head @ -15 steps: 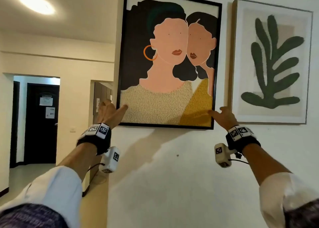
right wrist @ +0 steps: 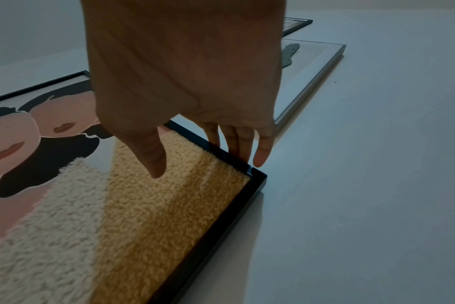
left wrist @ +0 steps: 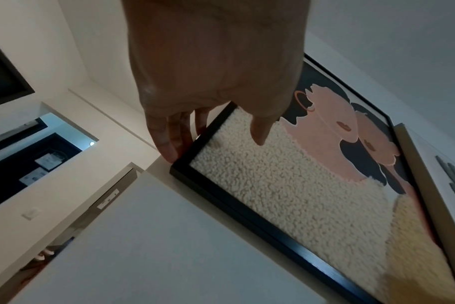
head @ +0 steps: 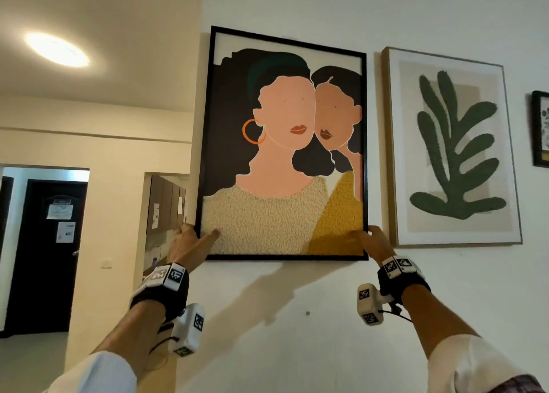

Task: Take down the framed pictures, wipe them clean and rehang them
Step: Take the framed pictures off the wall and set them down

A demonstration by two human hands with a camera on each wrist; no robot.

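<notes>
1. Head view: a black-framed picture of two women (head: 282, 143) hangs on the white wall (head: 297, 318), tilted a little so its top edge slopes down to the right. The left hand (head: 190, 245) holds its lower left corner, thumb lying across the glass and the fingers behind the left frame edge. The right hand (head: 372, 242) holds the lower right corner the same way. Just to the right hangs a wood-framed leaf print (head: 451, 149), and a small dark-framed picture (head: 540, 128) shows at the right border. A ceiling lamp (head: 56, 49) glows at upper left, and a dark door (head: 44, 250) stands down the hallway.

2. Left wrist view: the left hand (left wrist: 213, 72) has its fingers (left wrist: 169, 142) close together along the outer side of the black frame (left wrist: 247, 205), tips touching it near the corner, while the thumb rests on the front. The frame is clamped between thumb and fingers.

3. Right wrist view: the right hand (right wrist: 185, 72) has its thumb on the yellow textured part of the picture (right wrist: 169, 205), and its fingers (right wrist: 244, 144) reach over the right frame edge by the corner, pinching it. The little finger's tip sits beside the frame; I cannot tell whether it touches the wall.
</notes>
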